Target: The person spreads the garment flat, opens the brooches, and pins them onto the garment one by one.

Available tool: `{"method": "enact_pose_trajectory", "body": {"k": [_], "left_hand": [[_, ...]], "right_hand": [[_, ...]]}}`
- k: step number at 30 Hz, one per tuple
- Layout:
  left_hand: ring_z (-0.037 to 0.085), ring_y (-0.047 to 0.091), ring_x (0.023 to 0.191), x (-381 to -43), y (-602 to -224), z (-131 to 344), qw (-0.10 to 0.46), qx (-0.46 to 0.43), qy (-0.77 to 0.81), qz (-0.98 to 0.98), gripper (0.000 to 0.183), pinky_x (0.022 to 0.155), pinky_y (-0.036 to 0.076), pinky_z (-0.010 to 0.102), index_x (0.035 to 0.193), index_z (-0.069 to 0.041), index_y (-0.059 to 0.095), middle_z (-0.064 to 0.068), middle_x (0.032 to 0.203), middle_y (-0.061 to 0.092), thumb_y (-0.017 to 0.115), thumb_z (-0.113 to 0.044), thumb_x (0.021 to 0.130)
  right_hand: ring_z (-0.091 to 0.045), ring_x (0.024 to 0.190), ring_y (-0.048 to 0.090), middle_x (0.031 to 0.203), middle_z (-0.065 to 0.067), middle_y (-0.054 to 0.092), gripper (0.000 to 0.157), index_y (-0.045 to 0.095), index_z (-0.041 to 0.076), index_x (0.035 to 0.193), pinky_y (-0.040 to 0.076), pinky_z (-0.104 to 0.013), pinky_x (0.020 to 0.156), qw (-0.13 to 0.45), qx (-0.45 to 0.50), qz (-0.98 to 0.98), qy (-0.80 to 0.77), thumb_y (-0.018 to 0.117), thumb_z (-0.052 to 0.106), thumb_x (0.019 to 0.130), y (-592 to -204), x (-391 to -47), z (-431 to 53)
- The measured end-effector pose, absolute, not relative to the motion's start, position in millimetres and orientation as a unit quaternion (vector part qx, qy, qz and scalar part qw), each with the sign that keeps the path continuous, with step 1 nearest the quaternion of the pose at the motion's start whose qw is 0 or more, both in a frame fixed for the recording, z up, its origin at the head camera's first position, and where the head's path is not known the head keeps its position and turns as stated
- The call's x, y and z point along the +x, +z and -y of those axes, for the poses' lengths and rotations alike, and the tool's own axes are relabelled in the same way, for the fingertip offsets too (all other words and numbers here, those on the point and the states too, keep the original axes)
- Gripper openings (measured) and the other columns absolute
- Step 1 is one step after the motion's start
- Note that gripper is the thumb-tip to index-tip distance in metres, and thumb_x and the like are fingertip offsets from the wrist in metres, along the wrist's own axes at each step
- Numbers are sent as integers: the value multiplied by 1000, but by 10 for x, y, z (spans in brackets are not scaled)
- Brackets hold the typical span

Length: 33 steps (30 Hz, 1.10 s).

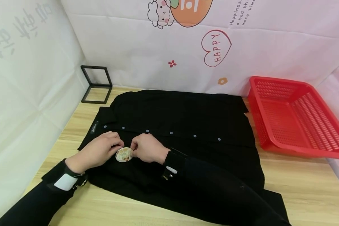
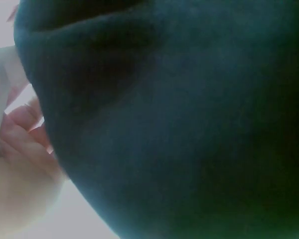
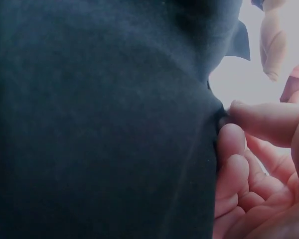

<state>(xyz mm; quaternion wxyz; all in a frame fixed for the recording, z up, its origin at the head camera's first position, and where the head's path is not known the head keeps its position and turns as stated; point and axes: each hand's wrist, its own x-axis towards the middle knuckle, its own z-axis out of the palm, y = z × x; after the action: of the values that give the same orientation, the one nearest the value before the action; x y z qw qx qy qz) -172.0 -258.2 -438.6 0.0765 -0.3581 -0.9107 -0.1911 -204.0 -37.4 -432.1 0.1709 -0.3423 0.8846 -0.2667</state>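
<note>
A black button-up shirt [image 1: 180, 113] lies spread on the wooden table, its collar to the left and a row of buttons across it. Near the collar end, a small round badge [image 1: 123, 155] with a pale, patterned face sits between both hands. The right hand [image 1: 149, 148] pinches the badge's right edge; in the right wrist view its thumb and fingertips [image 3: 231, 139] meet at an edge of dark cloth. Just left of the badge, the left hand [image 1: 101, 149] has curled fingers gripping the shirt. Dark cloth fills most of the left wrist view, hiding the left fingertips.
A red plastic basket [image 1: 266, 125] stands at the right, against the shirt's far corner. At the back left is a black square frame stand [image 1: 97, 85]. White printed sheets [image 1: 130, 47] wall the table at the back and sides.
</note>
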Motion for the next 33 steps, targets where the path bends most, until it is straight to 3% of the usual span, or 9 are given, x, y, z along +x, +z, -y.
{"method": "enact_pose_trajectory", "body": {"k": [16,26,33], "left_hand": [[6,51,82,-1712,-4405,2620,102,-394,-199,891,16,71,48,29,91,-10,75,-10,87,54,77,4,83],[9,54,83,-1715,-4423,2644,108,-409,-200,884,16,72,48,31,92,-9,77,-7,88,58,77,4,83],[9,55,84,-1713,-4452,2682,116,-407,-190,886,16,72,48,32,91,-10,76,-8,90,58,79,1,81]], "right_hand": [[-7,58,53,71,11,59,18,66,19,75,44,-20,55,138,-305,-890,-309,75,20,91,-4360,-1977,370],[-6,57,51,66,12,56,24,62,20,71,42,-20,53,78,-329,-885,-321,73,11,89,-4408,-1923,346],[-3,65,48,75,11,53,22,63,20,73,40,-15,59,2,-389,-879,-274,70,7,89,-4382,-1857,323]]}}
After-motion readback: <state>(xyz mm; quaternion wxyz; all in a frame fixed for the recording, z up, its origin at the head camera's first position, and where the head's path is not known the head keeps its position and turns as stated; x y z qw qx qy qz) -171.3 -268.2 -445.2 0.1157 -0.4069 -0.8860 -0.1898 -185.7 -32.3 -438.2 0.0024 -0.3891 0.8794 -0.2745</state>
